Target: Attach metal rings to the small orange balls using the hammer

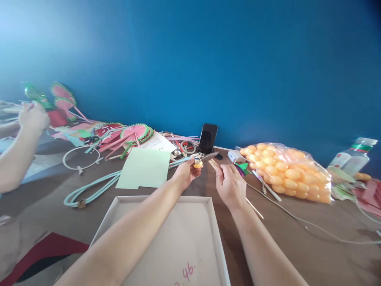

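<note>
My left hand (186, 172) is closed in a pinch on a small orange ball piece (197, 163) with something shiny on top of it. My right hand (229, 183) is closed round a thin wooden stick (213, 163) whose tip points at the orange piece. Both hands hover above the brown table, just beyond the far edge of a shallow white tray (208, 200). A purple and green paper piece (242, 167) lies right behind my right hand.
A clear bag of orange balls (285, 171) lies at right, with a bottle (353, 157) beyond it. A black phone (207, 137) leans on the blue wall. Green paper sheet (145, 169), mint cord (89, 186), paper fans (135, 133). Another person's hand (33, 117) works at far left.
</note>
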`<act>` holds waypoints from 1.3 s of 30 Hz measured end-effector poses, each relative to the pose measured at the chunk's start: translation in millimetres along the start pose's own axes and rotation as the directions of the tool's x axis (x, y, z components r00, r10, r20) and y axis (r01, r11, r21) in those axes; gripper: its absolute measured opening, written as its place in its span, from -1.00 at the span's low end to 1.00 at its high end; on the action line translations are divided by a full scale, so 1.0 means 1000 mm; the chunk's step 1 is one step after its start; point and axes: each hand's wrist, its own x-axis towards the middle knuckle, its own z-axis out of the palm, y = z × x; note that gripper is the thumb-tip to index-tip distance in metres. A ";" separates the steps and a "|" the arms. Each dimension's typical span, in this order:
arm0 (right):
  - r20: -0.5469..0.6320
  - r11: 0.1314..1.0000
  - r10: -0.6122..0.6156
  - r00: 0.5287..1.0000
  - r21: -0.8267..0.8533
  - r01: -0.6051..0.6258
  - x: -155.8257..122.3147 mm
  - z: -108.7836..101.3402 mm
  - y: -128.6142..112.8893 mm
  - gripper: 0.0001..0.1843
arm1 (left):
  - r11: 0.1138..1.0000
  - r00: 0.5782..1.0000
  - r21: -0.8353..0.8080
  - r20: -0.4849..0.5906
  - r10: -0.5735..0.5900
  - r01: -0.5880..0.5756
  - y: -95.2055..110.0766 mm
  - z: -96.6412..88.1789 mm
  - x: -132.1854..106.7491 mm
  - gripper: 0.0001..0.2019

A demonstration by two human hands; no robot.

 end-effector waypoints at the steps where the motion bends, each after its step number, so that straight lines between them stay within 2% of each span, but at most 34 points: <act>1: -0.011 1.000 0.004 1.000 -0.003 -0.004 0.000 0.000 0.000 -0.75 | 1.000 1.000 0.001 -0.001 0.001 -0.001 0.000 0.000 0.000 -0.75; 7: 0.029 1.000 -0.018 0.999 -0.003 0.018 -0.001 0.000 0.000 -0.74 | 1.000 1.000 -0.005 0.005 0.005 -0.005 -0.001 0.001 0.000 -0.77; 13: 0.080 0.999 0.038 0.996 0.001 -0.038 -0.001 -0.003 -0.001 -0.69 | 1.000 1.000 -0.001 -0.015 0.019 -0.019 0.000 0.002 -0.002 -0.75; 18: 0.104 1.000 0.007 0.995 0.000 -0.007 -0.001 -0.002 0.000 -0.67 | 1.000 0.999 -0.010 -0.038 0.011 -0.011 0.000 0.003 -0.001 -0.78; 22: 0.137 1.000 0.025 0.990 -0.021 -0.023 0.001 -0.003 0.003 -0.66 | 0.998 0.993 -0.037 -0.112 0.048 -0.053 0.001 0.001 0.002 -0.78; 27: 0.322 0.996 0.026 0.946 -0.088 0.002 0.001 -0.004 0.002 -0.71 | 0.984 0.945 -0.039 -0.287 0.158 -0.176 0.002 -0.005 0.008 -0.82; 30: 0.407 0.994 0.017 0.913 -0.105 0.028 -0.002 -0.001 -0.001 -0.74 | 0.974 0.915 -0.002 -0.343 0.213 -0.228 0.001 -0.008 0.011 -0.83; 34: 0.462 0.993 -0.012 0.887 -0.100 0.066 -0.005 0.004 -0.003 -0.77 | 0.963 0.898 0.038 -0.354 0.262 -0.266 0.001 -0.009 0.013 -0.84; 39: 0.512 0.989 -0.031 0.859 -0.107 0.100 -0.007 0.006 -0.003 -0.84 | 0.964 0.907 0.039 -0.332 0.259 -0.262 0.002 -0.007 0.011 -0.83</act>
